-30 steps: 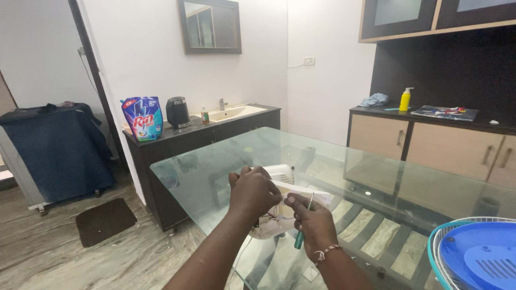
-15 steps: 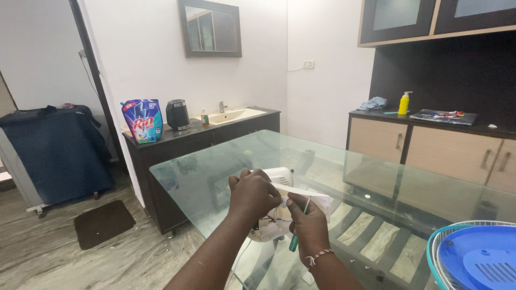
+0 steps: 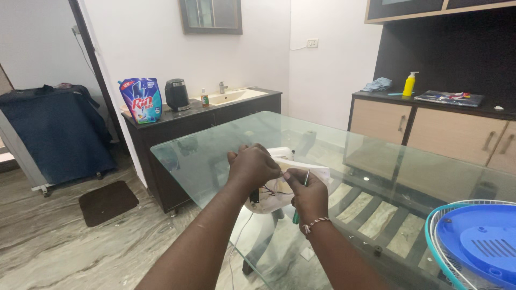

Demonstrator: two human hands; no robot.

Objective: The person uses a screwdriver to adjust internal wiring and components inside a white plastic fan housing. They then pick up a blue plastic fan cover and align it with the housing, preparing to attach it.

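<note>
- White plastic housing (image 3: 279,185) sits on the glass table (image 3: 376,161), near the corner closest to the person, with thin dark wires showing at its open side.
- Left hand (image 3: 251,167) is curled over the top of the housing, fingers pressed together and bent down onto it; what the fingertips grip underneath is hidden, so I cannot tell if they pinch a wire or just steady the shell.
- Right hand (image 3: 307,193) pinches a screwdriver (image 3: 299,201) between thumb and forefinger. Its thin metal shaft points up toward the housing and its green handle hangs down past the palm, so the long axis runs nearly upright, tilted a little.
- Key relation: the housing lies just left of and slightly beyond the right fingers, with the screwdriver tip right beside its open edge. The left hand is the nearer one, already on it.
- Blue fan guard (image 3: 475,244) rests at the table's right edge, well apart from both hands.
- Behind stand a dark counter with a sink (image 3: 231,96), a kettle (image 3: 177,94) and a blue pouch (image 3: 141,100).
</note>
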